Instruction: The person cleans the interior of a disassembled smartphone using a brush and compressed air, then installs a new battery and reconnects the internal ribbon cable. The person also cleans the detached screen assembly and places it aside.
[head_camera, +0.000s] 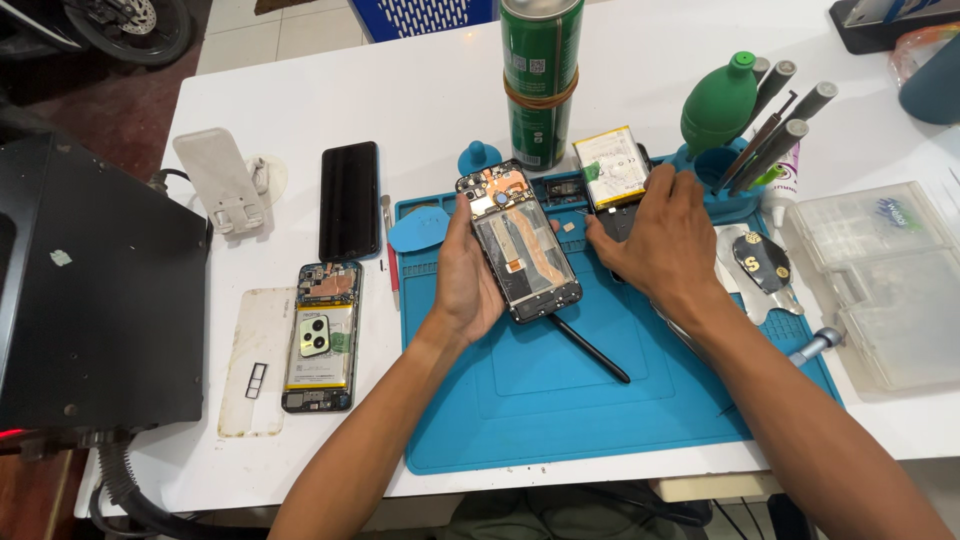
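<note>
My left hand (466, 280) holds an opened phone frame (518, 240), back cover off, tilted over the blue work mat (560, 400). My right hand (665, 235) rests palm down on a dark part (617, 222) at the mat's far side, fingers curled over it. A flat phone battery (612, 166) leans just beyond that hand. A thin black spudger (590, 350) lies on the mat below the phone frame.
A second opened phone (322, 338) and a clear case (256, 360) lie left of the mat, with a black phone (349, 200) and white stand (222, 180) behind. A green can (540, 80), green blower (718, 105), tool holder (775, 130), clear boxes (885, 280) and black machine (90, 290) surround.
</note>
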